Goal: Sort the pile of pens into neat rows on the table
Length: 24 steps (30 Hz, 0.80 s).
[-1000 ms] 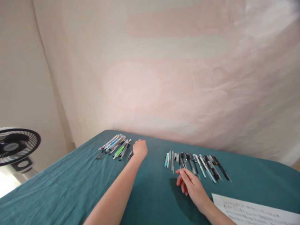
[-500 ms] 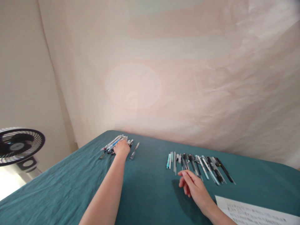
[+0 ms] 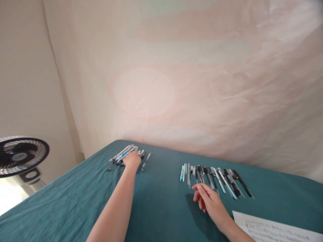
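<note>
On pen pile point(image 3: 120, 155), left hand point(image 3: 131, 160), grip unclear

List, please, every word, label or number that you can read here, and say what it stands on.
No text is legible.
The paper: printed lines, too blurred to read.
The fan: a hub label, too small to read.
The left pens and right pens: any print too small to read.
</note>
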Motion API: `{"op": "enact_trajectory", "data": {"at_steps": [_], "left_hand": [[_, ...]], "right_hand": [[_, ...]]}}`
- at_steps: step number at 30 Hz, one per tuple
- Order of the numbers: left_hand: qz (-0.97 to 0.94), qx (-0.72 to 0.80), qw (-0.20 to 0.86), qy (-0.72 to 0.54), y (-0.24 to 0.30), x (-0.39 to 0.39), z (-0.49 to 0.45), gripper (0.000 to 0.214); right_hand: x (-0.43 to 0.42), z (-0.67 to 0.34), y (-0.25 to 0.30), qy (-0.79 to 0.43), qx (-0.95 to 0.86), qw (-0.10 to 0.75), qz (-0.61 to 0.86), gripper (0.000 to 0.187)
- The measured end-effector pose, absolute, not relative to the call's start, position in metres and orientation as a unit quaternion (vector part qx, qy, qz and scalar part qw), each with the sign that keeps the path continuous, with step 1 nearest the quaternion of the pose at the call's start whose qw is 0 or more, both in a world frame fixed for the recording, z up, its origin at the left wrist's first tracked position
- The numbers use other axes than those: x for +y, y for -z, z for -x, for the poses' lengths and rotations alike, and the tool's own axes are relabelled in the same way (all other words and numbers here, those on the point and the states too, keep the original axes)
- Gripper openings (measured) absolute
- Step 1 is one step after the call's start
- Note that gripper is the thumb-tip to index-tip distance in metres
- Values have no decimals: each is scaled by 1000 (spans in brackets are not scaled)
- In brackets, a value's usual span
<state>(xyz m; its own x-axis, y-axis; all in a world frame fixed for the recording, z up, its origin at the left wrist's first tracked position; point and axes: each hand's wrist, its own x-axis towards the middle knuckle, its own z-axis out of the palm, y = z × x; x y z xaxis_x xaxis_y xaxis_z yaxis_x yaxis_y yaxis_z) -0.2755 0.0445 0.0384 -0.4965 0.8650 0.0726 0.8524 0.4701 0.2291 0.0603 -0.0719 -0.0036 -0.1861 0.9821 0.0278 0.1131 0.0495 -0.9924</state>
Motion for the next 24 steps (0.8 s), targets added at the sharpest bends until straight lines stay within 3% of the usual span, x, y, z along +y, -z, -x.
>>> {"op": "enact_trajectory", "data": {"at_steps": [10,16,20,24], "left_hand": [[-477,867,48,-132,-43,44,277,28],[-566,796,110,-185,-67,44,247,33],[-662,601,338,-293,-84,29,181,32],[-655,423,572,-254,-83,3,117,33]], "right_hand": [[-72,-61,3,-503,-587,427,469,37],[-71,-59,1,-507,-585,433,461,36],[-71,-59,-3,-520,-572,446,451,35],[-68,-62,-5,-550,-506,511,424,36]]}}
